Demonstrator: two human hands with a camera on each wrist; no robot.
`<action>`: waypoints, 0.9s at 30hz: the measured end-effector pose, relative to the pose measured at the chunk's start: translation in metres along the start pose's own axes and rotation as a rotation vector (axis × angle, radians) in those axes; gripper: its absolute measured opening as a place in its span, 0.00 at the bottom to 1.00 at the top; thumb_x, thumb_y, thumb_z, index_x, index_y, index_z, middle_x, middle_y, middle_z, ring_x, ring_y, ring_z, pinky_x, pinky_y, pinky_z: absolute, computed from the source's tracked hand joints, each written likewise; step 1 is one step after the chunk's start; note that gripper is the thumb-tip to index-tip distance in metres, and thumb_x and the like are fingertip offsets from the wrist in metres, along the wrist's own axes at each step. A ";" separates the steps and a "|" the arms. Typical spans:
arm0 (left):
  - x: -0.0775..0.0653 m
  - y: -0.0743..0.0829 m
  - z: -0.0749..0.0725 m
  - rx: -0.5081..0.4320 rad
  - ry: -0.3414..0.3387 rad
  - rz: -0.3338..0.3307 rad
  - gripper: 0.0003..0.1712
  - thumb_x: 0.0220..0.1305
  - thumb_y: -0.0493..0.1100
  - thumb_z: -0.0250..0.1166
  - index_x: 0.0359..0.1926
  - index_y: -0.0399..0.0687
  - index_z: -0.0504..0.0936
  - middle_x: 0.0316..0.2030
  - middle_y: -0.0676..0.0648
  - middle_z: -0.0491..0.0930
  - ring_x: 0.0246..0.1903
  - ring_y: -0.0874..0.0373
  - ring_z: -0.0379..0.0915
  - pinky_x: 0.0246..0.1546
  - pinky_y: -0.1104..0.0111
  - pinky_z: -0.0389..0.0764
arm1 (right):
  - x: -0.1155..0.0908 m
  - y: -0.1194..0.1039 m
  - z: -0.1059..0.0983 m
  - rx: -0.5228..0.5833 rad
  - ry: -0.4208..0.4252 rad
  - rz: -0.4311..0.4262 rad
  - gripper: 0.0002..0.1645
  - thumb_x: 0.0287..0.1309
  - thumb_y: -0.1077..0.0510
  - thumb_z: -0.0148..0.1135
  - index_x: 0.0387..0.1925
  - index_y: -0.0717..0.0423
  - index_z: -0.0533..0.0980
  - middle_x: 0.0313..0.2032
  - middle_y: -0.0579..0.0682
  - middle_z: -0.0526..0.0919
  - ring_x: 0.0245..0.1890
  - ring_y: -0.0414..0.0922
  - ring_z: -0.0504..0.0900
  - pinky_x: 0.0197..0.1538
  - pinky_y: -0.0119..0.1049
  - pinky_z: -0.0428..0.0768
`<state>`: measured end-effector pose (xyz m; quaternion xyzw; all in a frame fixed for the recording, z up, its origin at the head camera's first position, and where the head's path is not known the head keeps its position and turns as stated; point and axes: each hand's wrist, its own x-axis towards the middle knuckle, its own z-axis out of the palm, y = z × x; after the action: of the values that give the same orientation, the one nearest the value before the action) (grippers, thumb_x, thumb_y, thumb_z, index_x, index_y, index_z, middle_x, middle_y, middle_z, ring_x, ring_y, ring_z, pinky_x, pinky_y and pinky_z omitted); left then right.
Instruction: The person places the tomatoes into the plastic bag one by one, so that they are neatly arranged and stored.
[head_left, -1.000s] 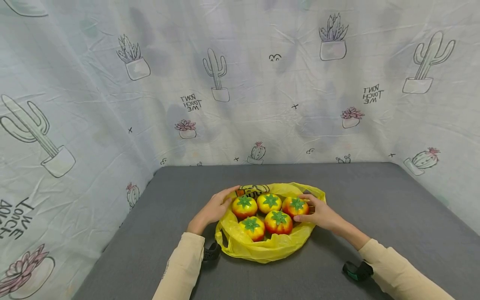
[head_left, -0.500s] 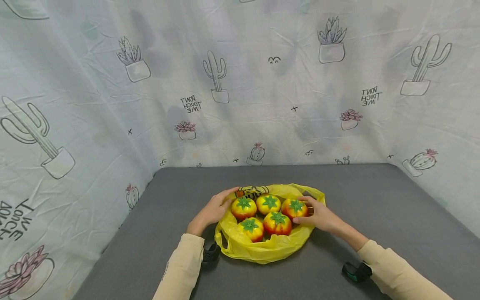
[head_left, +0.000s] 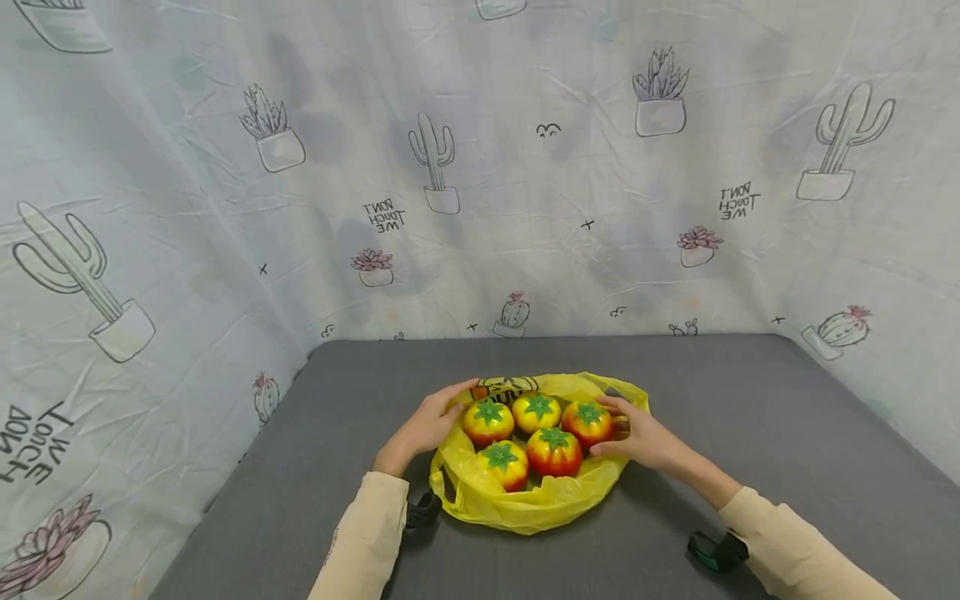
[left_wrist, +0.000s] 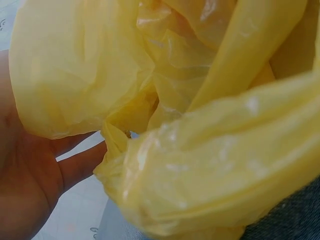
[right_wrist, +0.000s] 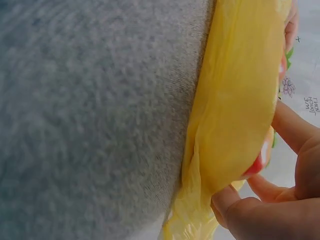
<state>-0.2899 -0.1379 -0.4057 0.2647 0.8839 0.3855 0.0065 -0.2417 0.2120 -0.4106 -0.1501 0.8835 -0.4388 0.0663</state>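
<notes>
A yellow plastic bag [head_left: 525, 515] lies with its mouth wide apart on the grey table, bearing several red-and-yellow toy tomatoes [head_left: 554, 454] with green star tops. At the bag's left side my left hand [head_left: 423, 429] rests with extended fingers right at the rim; the left wrist view shows part of it hidden behind yellow film [left_wrist: 200, 180]. My right hand [head_left: 645, 437] reaches over the right rim, thumb and fingers spread at either side of the rightmost tomato [head_left: 587, 423]. Between them in the right wrist view a red patch of tomato [right_wrist: 257, 164] shows.
The grey table [head_left: 360, 367] stretches around the bag. Behind and beside it hangs a pale curtain [head_left: 480, 167] printed with cacti. Black straps hang at both wrists, the left strap [head_left: 423, 510] close to the bag and the right strap [head_left: 717, 552] farther out.
My right thumb has shifted slightly off the rightmost tomato, so the hand is a bit wider. The left hand and the bag stay put. The head view has tilted up a little.
</notes>
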 end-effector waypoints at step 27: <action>0.014 -0.021 -0.027 0.100 0.149 -0.112 0.33 0.73 0.58 0.48 0.72 0.47 0.60 0.65 0.38 0.64 0.63 0.39 0.59 0.59 0.41 0.60 | 0.016 0.000 -0.031 -0.170 0.162 -0.030 0.35 0.65 0.46 0.57 0.64 0.65 0.64 0.54 0.69 0.71 0.52 0.64 0.72 0.47 0.55 0.76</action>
<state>-0.3176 -0.1615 -0.3985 0.1855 0.9134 0.3586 -0.0512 -0.2643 0.2297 -0.3916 -0.1323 0.9176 -0.3739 -0.0248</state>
